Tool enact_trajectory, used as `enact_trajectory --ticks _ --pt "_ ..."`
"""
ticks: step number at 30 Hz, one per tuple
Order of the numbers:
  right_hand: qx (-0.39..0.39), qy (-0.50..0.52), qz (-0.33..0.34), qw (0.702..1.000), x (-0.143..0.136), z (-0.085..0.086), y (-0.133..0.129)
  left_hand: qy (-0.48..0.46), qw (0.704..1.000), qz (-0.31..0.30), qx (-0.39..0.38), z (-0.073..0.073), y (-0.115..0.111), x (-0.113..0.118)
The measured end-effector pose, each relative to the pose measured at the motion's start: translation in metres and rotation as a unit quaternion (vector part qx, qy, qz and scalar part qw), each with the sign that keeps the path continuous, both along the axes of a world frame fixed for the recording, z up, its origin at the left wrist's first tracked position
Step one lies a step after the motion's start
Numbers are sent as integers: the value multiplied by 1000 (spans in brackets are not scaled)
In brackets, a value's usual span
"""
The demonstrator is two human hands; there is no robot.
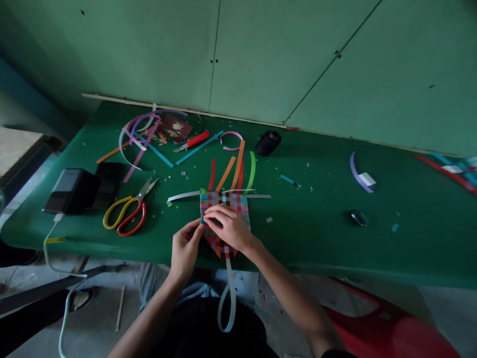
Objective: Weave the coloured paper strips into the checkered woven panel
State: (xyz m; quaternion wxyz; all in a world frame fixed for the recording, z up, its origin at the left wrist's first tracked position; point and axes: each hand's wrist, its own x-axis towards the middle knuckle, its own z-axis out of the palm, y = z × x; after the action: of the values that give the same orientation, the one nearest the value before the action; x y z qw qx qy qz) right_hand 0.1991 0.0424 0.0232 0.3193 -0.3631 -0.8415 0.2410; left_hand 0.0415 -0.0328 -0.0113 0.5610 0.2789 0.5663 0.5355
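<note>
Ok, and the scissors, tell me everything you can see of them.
The scissors lie on the green tabletop, left of the woven piece. One handle loop is yellow, the other red, perhaps plastic-coated. The blades look like metal, slightly parted, pointing away from the person and to the right. Neither hand touches them.

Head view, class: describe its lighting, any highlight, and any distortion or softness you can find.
Head view: dim overall, the green wall darkening toward the upper left; head view: a small glint on the dark oval object; head view: the table's near edge bows, probably wide-lens distortion; head view: the red shape at lower right looks soft.
</note>
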Motion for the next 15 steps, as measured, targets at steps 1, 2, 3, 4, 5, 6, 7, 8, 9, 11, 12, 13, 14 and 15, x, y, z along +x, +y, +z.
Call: enact_trajectory --ticks 1,2,3,4,5,6,7,8,9,11,12,13,14,15 --pt "-1 5 -8 1000 -1 -1 -1 0 1000 0 0 1 0 0" --pt "-8 13 -14 1000 -1 -1 -2 1 1000 -1 1 3 0 0" --pt "-19 23 -19 999 -2 -1 -3 2 1000 -3 1 4 0 0" --pt "-34 32 -23 999 -2 0 -4 5 1000 -5 2 6 0 0" --pt "-50 39 -28 998 -3 1 -4 9 1000 -7 1 7 0 0" --pt "-66 46 -33 996 -3 2 -4 14 1000 -8 0 8 0 0" --pt "-81 52 -39 995 -3 2 -4 19 1000 -8 -2 10 0 0" --pt "-96 58 -44 993 -4 3 -4 24 1000 -8 -4 11 0 0" --pt "-110 65 -50 991 -4 3 -4 29 1000 -9 -5 11 0 0" --pt "-131 80 -58 986 -4 3 -4 38 999 -15 -4 12 0 0" --pt "-137 85 -61 985 -5 3 -4 41 999 -18 -4 13 0 0" --pt "-140 89 -62 984 -5 3 -4 42 999 -21 -3 13 0 0" --pt "-139 92 -63 984 -5 3 -5 43 999 -23 -2 13 0 0" --pt "-136 93 -63 984 -5 2 -5 44 999 -24 -2 13 0 0"
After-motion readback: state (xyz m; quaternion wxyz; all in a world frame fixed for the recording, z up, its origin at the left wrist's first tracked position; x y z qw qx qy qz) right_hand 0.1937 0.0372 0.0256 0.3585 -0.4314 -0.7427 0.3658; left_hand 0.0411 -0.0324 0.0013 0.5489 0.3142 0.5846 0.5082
